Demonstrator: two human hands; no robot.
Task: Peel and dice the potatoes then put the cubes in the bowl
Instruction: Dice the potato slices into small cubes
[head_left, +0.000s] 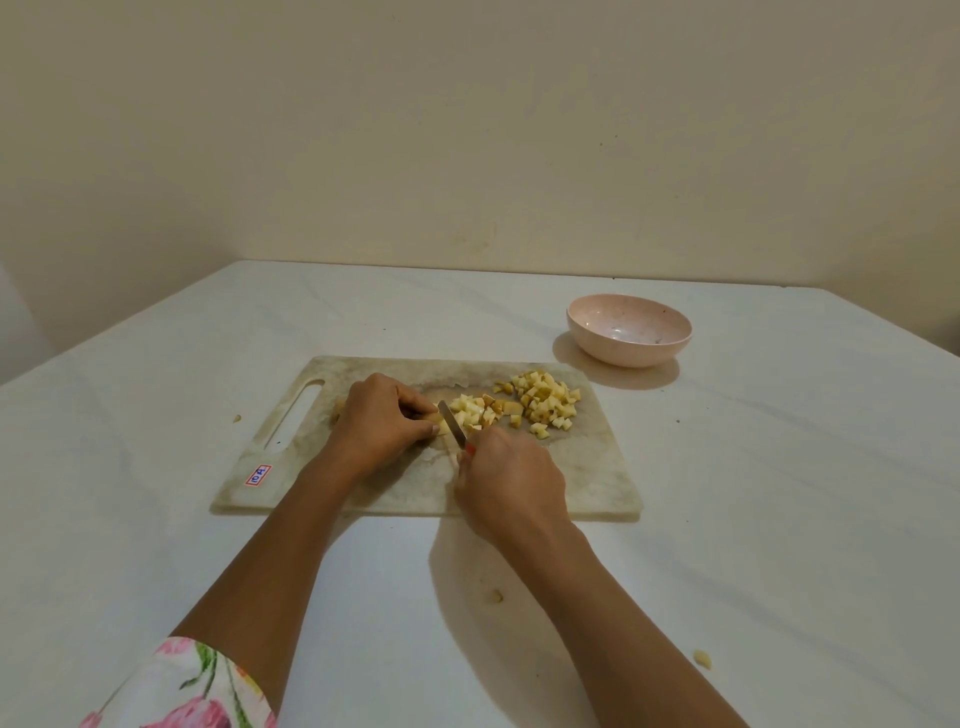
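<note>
Potato cubes (545, 405) lie heaped on the far right part of your cutting board (597, 467), with a smaller scatter just left of them beside the blade of the knife (451, 423). Your left hand (379, 421) sits on the middle of the board, fingers curled and pressed together over a potato piece (442, 426), with the thumb tip against its near side (only a pale end of it shows past your fingertips). Your right hand (511, 478) grips the knife, fingers wrapped round the handle so that just a bit of red shows. The blade angles away and leftward, meeting the piece just beside your left fingertips. The pink bowl (623, 353) stands on the white table (156, 389) beyond the board's far right corner, apart from it. A red-bordered sticker (258, 474) marks the board's near left corner. Two small scraps (496, 596) lie on the table near your right forearm, and a floral sleeve (192, 686) covers your left upper arm.
</note>
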